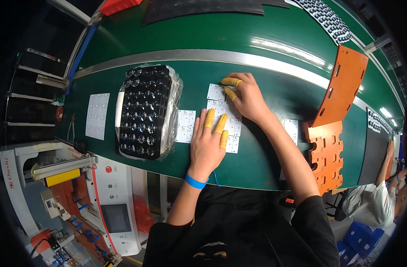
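Several white circuit boards (215,106) lie side by side on the green bench in front of me. My left hand (208,142) rests on them with its fingers stretched out and lying flat, yellow cots on several fingertips and a blue band at the wrist. At the far board (215,91), my right hand (245,95) bends its thumb and forefinger, both in yellow cots, into a pinch. A small dark bit shows by those fingertips; what they hold is too small to name. Left of my hands stands a black tray (143,111) of shiny clear lenses in plastic wrap.
At the left lies another white board sheet (97,115). Orange slotted plates (326,153) stand on the right, one upright, beside a white board (291,131). A machine with a screen (116,218) is at the lower left. A person (372,202) sits at the far right.
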Available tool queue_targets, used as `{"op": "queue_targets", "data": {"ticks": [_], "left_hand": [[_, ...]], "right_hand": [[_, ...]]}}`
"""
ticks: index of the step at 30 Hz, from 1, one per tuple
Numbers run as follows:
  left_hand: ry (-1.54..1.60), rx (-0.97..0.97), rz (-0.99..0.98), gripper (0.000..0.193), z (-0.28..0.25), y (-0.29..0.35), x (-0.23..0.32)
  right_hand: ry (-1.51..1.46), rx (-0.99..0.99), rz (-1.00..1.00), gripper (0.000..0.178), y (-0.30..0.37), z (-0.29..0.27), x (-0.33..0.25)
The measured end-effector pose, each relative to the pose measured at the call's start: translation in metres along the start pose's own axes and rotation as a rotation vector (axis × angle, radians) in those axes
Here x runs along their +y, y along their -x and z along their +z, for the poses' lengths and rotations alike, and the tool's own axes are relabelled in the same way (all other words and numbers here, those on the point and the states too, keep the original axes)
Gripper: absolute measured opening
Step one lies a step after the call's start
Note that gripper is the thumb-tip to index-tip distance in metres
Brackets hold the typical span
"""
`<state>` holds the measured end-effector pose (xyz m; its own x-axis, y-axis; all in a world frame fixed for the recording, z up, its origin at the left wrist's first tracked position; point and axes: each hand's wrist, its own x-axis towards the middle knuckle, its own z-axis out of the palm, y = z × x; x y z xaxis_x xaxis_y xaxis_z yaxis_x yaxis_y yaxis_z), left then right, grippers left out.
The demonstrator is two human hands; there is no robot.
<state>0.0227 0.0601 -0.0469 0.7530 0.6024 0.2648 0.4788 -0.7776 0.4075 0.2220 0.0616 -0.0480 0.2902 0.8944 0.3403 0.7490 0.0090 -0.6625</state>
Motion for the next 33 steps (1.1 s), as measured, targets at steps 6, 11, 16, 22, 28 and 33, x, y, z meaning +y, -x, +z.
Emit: {"op": "queue_targets", "data": {"ticks": [6,11,16,22,28,33], "left_hand": [[-0.001,0.002,0.005,0.038,0.002,0.000,-0.001],[-0.006,0.004,0.001,0.038,0.002,0.000,-0.002],[-0.015,-0.006,-0.016,0.039,0.001,-0.002,-0.001],[0.000,-0.007,-0.002,0.039,0.000,-0.002,-0.001],[0.118,0.094,-0.042,0.045,0.000,0.004,-0.002],[0.146,0.297,0.083,0.038,-0.009,0.028,0.029]], "right_hand": [[0.122,-0.071,-0.052,0.030,0.000,0.002,-0.003],[0.170,-0.095,-0.051,0.026,-0.006,0.007,0.001],[0.137,-0.120,-0.034,0.024,-0.005,0.005,-0.001],[0.031,-0.072,-0.064,0.026,0.002,-0.008,-0.004],[0.280,0.021,0.143,0.039,0.078,-0.079,-0.017],[0.588,-0.079,0.257,0.048,0.162,-0.094,-0.020]]}}
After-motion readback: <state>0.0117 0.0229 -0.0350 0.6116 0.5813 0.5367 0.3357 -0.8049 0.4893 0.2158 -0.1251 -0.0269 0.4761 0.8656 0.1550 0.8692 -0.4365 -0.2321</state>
